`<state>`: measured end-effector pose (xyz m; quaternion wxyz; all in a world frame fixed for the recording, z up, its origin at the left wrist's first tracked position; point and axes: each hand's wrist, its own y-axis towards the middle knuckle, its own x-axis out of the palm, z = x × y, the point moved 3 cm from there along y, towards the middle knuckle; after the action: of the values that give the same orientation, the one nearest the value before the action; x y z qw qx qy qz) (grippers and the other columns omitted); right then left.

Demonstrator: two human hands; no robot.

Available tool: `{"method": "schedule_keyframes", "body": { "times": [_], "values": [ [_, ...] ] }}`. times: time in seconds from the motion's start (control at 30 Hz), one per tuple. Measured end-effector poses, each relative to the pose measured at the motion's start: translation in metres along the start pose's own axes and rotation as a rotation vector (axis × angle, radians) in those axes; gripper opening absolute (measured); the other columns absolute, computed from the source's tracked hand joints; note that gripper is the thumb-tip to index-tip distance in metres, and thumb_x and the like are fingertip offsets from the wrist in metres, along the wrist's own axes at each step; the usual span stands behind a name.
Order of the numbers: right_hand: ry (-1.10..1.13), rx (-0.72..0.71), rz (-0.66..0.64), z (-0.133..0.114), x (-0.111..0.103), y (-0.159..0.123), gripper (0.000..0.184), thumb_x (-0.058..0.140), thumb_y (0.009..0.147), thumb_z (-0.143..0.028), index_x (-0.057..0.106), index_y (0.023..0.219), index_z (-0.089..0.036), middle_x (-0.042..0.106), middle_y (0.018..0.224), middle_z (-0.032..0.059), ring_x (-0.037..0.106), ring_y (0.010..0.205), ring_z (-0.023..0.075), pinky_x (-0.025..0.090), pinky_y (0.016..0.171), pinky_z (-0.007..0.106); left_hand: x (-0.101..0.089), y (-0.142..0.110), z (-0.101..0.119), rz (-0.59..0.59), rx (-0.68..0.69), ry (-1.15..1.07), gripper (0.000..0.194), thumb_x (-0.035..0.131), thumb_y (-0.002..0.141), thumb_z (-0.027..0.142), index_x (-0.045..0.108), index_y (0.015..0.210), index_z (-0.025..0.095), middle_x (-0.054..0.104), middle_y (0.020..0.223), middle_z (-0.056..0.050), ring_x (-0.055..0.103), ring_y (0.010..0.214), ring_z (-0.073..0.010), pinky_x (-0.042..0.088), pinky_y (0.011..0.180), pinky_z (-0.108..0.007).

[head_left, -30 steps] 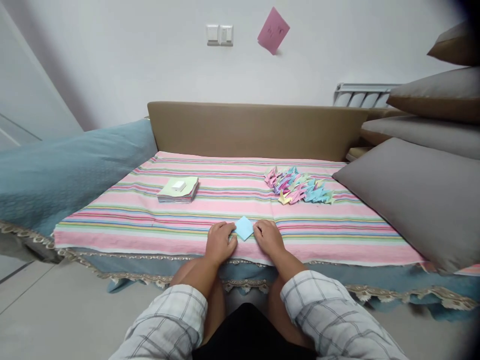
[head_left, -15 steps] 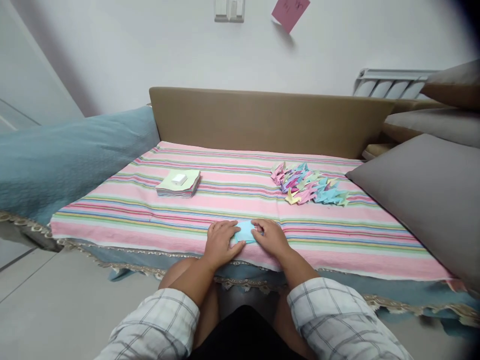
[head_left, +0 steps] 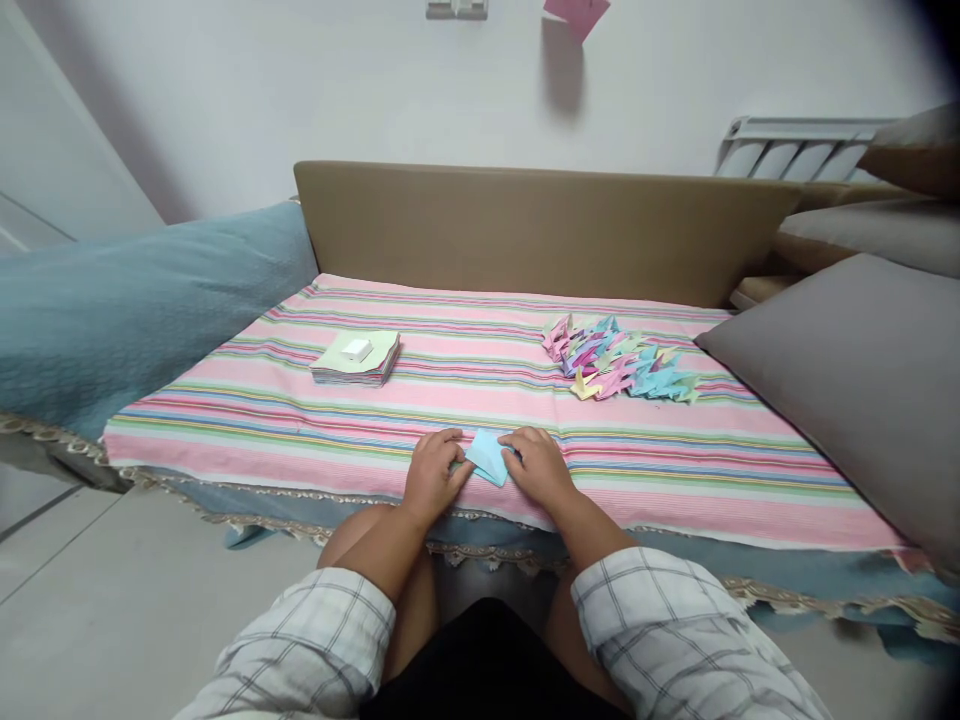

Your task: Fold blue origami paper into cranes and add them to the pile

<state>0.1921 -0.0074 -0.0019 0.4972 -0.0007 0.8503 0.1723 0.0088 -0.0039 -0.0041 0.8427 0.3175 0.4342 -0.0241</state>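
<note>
Between my hands, a light blue folded sheet of origami paper (head_left: 489, 458) rests on the striped cloth near its front edge. My left hand (head_left: 433, 472) pinches the paper's left corner between thumb and fingers. On the opposite side, my right hand (head_left: 538, 463) has its thumb and fingers closed on the right edge. Farther back to the right lies a heap of folded paper cranes (head_left: 622, 362) in pink, blue, yellow and purple. A stack of square paper (head_left: 358, 372) sits to the left, with a small white block (head_left: 357, 349) on top.
The pink striped cloth (head_left: 465, 390) covers a sofa seat with a brown backrest (head_left: 510, 230). Grey cushions (head_left: 862, 370) are piled at the right. A blue-covered armrest (head_left: 187, 290) borders the left. A pink note (head_left: 577, 12) hangs on the wall.
The blue paper has turned from lying straight to a slanted, pointed shape. My left hand has gone from lying spread beside it to pinching its corner. The view has tilted slightly down.
</note>
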Motion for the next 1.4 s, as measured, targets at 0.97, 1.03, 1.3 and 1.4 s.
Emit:
{"method": "schedule_keyframes", "body": {
  "times": [0.97, 1.03, 1.3, 1.4],
  "values": [
    [-0.081, -0.087, -0.094, -0.009, 0.003, -0.007, 0.032, 0.050, 0.084, -0.028, 0.059, 0.115, -0.027, 0.058, 0.104, 0.0052, 0.046, 0.099, 0.0216, 0.029, 0.087, 0.035, 0.004, 0.000, 0.011, -0.116, -0.044, 0.123, 0.017, 0.057, 0.075, 0.032, 0.068, 0.088, 0.029, 0.052, 0.130, 0.002, 0.047, 0.113, -0.0239, 0.032, 0.098, -0.043],
    [-0.075, -0.086, -0.100, -0.009, 0.002, -0.007, 0.034, 0.051, 0.083, -0.028, 0.058, 0.116, -0.027, 0.057, 0.104, 0.0053, 0.046, 0.099, 0.0217, 0.028, 0.087, 0.035, 0.004, 0.002, 0.011, -0.135, -0.062, 0.106, 0.017, 0.057, 0.075, 0.033, 0.067, 0.087, 0.028, 0.050, 0.132, 0.002, 0.046, 0.115, -0.0244, 0.031, 0.098, -0.043],
    [-0.041, -0.093, -0.120, -0.008, 0.000, -0.005, 0.034, 0.053, 0.081, -0.029, 0.058, 0.115, -0.028, 0.058, 0.105, 0.0037, 0.046, 0.100, 0.0208, 0.029, 0.087, 0.034, 0.004, 0.021, 0.006, -0.267, -0.135, -0.030, 0.016, 0.065, 0.071, 0.039, 0.066, 0.083, 0.028, 0.054, 0.129, 0.003, 0.046, 0.118, -0.0235, 0.026, 0.101, -0.046],
    [-0.037, -0.097, -0.128, -0.009, -0.002, -0.005, 0.034, 0.052, 0.082, -0.029, 0.057, 0.115, -0.028, 0.058, 0.105, 0.0038, 0.047, 0.099, 0.0206, 0.029, 0.086, 0.034, 0.006, 0.022, 0.005, -0.263, -0.154, -0.068, 0.015, 0.067, 0.070, 0.038, 0.065, 0.081, 0.029, 0.056, 0.127, 0.004, 0.046, 0.119, -0.0222, 0.021, 0.103, -0.048]
  ]
}}
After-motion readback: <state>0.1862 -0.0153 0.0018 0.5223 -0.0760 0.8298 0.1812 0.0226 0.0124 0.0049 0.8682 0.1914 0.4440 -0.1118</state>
